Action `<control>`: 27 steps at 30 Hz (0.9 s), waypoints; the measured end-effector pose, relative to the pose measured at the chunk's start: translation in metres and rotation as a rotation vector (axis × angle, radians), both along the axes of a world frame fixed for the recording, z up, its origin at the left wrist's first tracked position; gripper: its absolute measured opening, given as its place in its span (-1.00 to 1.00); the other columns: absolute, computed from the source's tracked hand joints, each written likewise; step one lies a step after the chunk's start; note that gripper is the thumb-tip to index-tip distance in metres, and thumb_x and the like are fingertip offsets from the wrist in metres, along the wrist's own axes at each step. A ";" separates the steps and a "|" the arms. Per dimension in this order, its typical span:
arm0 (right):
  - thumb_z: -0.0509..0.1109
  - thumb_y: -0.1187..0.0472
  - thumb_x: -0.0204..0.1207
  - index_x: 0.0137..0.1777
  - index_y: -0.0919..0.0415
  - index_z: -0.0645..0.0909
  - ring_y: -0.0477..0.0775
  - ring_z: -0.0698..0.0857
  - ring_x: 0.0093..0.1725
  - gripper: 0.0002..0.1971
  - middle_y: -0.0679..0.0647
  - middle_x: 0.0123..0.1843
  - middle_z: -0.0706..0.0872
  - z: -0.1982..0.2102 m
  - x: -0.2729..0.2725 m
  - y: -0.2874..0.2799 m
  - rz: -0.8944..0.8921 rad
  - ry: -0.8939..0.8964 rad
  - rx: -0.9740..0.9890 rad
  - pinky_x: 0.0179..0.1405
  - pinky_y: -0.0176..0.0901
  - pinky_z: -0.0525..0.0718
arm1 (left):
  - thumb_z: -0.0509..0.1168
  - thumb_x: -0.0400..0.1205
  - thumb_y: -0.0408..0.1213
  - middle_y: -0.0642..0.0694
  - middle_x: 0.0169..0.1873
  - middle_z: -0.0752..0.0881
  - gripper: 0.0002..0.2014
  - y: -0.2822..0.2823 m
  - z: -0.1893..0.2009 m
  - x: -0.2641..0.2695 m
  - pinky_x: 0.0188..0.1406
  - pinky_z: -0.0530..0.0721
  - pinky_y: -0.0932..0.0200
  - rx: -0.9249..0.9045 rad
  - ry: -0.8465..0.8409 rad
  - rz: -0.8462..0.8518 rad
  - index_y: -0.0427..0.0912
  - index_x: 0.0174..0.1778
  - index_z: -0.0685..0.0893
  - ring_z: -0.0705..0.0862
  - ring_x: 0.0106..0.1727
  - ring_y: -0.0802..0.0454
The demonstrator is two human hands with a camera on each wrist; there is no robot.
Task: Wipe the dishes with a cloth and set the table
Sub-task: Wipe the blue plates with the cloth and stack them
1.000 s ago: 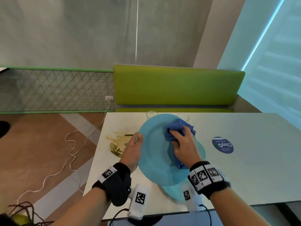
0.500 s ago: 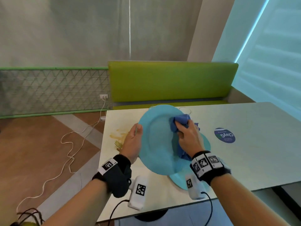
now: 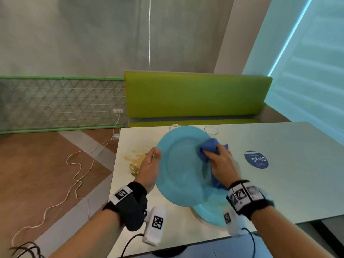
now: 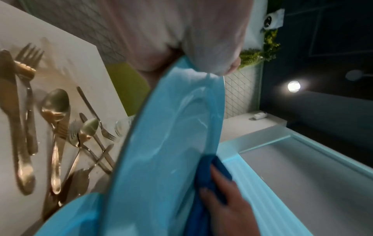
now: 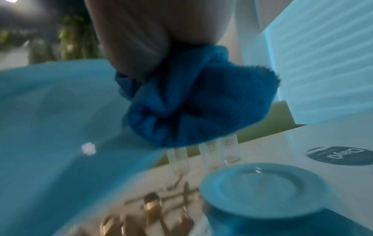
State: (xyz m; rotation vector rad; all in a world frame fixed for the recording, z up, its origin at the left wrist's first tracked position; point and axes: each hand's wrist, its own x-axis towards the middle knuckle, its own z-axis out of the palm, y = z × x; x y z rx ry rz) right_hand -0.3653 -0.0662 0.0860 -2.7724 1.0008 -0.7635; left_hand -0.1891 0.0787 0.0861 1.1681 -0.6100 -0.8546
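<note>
A large light-blue plate (image 3: pixel 178 166) (image 4: pixel 171 143) (image 5: pixel 50 111) is held tilted above the table. My left hand (image 3: pixel 149 169) (image 4: pixel 181 39) grips its left rim, thumb on the face. My right hand (image 3: pixel 221 162) (image 4: pixel 228 201) clutches a bunched dark-blue cloth (image 3: pixel 209 147) (image 5: pixel 193 102) (image 4: pixel 210 178) and presses it on the plate's upper right part. Under the raised plate more light-blue plates (image 3: pixel 212 213) (image 5: pixel 260 190) are stacked near the front edge. Gold cutlery (image 3: pixel 133 169) (image 4: pixel 52 127) (image 5: pixel 151 207) lies left of them on the table.
Two clear glasses (image 3: pixel 211 130) (image 5: pixel 220 153) stand at the table's far edge. A yellowish stain (image 3: pixel 134 155) marks the white table (image 3: pixel 288 183) by the cutlery, and a round dark sticker (image 3: pixel 256 159) lies to the right. A green bench (image 3: pixel 195 95) is behind; a white cable (image 3: pixel 74 170) trails on the floor.
My right hand with the cloth has moved across the plate's upper right area, wiping. The left hand keeps hold of the rim, and the head view has shifted slightly.
</note>
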 end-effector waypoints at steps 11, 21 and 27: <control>0.23 0.22 0.29 0.19 -0.10 0.53 0.25 0.65 -0.17 -0.56 0.15 -0.08 0.61 -0.018 0.044 0.077 0.394 0.061 -0.064 -0.51 -0.14 0.70 | -0.10 0.76 -0.13 -0.14 0.08 0.70 -0.62 -0.008 -0.001 -0.007 0.10 0.68 0.25 -0.030 0.034 0.090 -0.21 0.17 0.58 0.67 0.10 -0.05; 0.16 0.30 0.35 0.13 -0.04 0.68 0.40 0.69 -0.10 -0.57 0.28 0.03 0.63 -0.018 -0.026 -0.003 0.123 0.000 0.108 -0.27 0.08 0.73 | -0.06 0.75 -0.04 -0.10 0.13 0.68 -0.63 0.003 0.005 0.022 0.01 0.67 0.05 0.052 0.092 0.143 -0.09 0.34 0.49 0.67 0.08 -0.08; 0.23 0.40 0.59 0.50 0.16 0.43 0.28 0.48 0.35 -0.53 0.33 0.34 0.46 0.020 -0.023 -0.028 -0.150 -0.175 0.411 0.27 -0.19 0.37 | -0.13 0.74 0.07 0.04 -0.16 0.78 -0.56 0.005 -0.024 0.021 -0.20 0.65 0.12 0.292 0.205 0.027 -0.02 0.06 0.63 0.71 -0.09 0.05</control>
